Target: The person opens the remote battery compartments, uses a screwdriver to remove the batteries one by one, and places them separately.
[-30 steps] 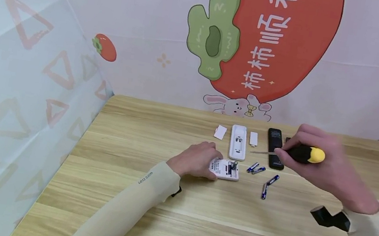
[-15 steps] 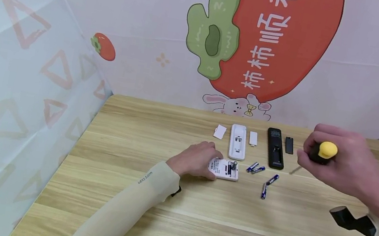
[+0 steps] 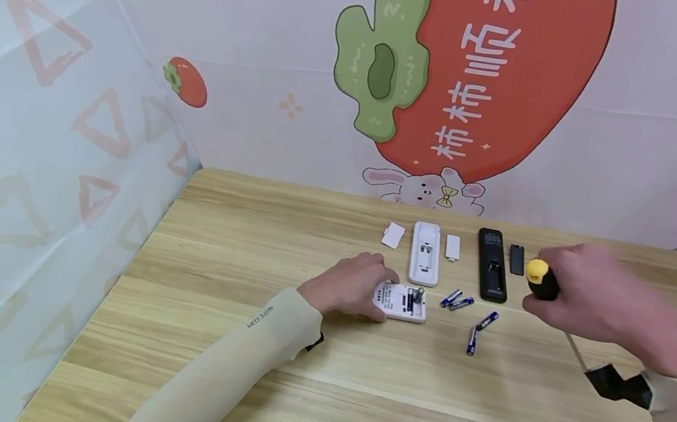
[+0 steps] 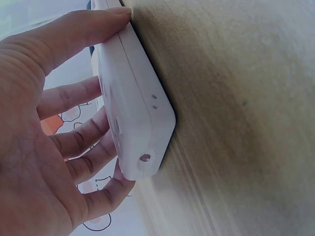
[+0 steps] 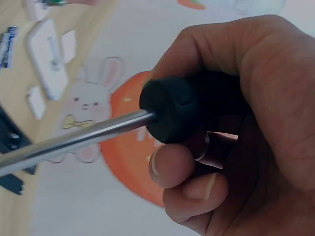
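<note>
My left hand [image 3: 356, 285] holds a white remote control [image 3: 392, 301] flat on the wooden table, thumb along the near edge and fingers at the far one. Its printed back faces up with the battery compartment uncovered; a small battery [image 3: 420, 295] sticks up there. A round hole shows in the remote's end in the left wrist view. Raised over the table's right side, my right hand [image 3: 608, 305] grips a screwdriver [image 3: 542, 279] by its black and yellow handle. The steel shaft [image 5: 98, 129] points away from the left hand, back toward my right wrist.
Several blue and silver batteries [image 3: 473, 340] lie right of the held remote. Behind are a white remote [image 3: 425, 254], two white covers [image 3: 393, 235], a black remote [image 3: 492, 265] and its black cover [image 3: 517, 259]. A printed cloth wall [image 3: 282, 67] rises behind the table.
The screwdriver has turned over in my right hand, its shaft swinging from pointing left to pointing right and nearer. That hand shifted right, then slightly back. My left hand and its remote stayed put.
</note>
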Available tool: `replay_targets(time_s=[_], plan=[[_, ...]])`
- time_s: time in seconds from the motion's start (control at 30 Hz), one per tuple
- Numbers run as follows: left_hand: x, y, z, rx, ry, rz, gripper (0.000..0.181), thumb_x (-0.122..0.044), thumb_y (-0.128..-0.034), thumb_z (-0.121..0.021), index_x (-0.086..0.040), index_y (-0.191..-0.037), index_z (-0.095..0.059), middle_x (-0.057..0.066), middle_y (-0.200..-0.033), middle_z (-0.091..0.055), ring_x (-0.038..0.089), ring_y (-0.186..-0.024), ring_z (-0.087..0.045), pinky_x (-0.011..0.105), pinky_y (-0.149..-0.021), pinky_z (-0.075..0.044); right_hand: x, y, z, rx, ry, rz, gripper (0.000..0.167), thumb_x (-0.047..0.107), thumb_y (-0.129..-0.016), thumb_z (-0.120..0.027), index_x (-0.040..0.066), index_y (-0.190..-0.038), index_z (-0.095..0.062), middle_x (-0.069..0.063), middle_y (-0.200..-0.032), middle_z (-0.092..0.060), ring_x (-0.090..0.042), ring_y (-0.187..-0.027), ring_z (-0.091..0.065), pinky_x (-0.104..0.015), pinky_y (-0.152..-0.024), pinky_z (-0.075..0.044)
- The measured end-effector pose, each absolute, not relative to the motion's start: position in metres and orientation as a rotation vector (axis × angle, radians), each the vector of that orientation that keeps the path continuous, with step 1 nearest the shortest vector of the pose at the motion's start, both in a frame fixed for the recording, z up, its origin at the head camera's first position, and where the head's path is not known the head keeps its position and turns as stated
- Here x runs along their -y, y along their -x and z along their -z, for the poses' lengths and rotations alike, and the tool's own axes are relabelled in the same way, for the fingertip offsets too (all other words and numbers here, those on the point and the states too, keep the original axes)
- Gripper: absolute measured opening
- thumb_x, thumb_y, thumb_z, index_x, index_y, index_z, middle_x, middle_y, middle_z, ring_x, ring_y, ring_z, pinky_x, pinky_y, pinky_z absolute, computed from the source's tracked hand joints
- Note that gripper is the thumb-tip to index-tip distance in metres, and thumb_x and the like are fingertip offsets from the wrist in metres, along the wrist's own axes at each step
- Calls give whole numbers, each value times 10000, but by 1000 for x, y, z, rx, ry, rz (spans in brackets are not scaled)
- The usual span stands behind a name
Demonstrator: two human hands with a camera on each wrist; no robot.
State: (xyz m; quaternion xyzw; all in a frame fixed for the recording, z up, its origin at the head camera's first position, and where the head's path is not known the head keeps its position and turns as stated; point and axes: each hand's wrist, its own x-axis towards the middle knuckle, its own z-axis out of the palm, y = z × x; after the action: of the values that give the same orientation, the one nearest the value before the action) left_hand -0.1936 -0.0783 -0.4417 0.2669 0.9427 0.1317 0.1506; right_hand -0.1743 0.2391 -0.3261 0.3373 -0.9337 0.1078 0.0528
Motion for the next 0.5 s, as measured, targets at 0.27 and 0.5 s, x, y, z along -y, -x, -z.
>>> replay_targets(time_s=[0.27, 0.5], plan=[[78, 193, 441, -2702, -768, -375, 616, -390, -795, -877, -158, -1329, -673, -20, -1087, -584, 143, -955, -497, 281, -780, -443, -247, 181, 351, 3108, -1010, -302, 358, 132, -751, -767, 176, -624, -435, 61, -577, -384, -61, -505, -322, -236, -496, -287], [78, 193, 440, -2704, -754, -372, 617, -400, -800, -871, -165, -1334, -670, -21, -1082, -568, 147, -955, -494, 282, -783, -439, -254, 183, 369, 3265, -954, -342, 308, 162, -785, -776, 154, -652, -499, 35, -598, -432, -87, -510, -375, -238, -487, -308]])
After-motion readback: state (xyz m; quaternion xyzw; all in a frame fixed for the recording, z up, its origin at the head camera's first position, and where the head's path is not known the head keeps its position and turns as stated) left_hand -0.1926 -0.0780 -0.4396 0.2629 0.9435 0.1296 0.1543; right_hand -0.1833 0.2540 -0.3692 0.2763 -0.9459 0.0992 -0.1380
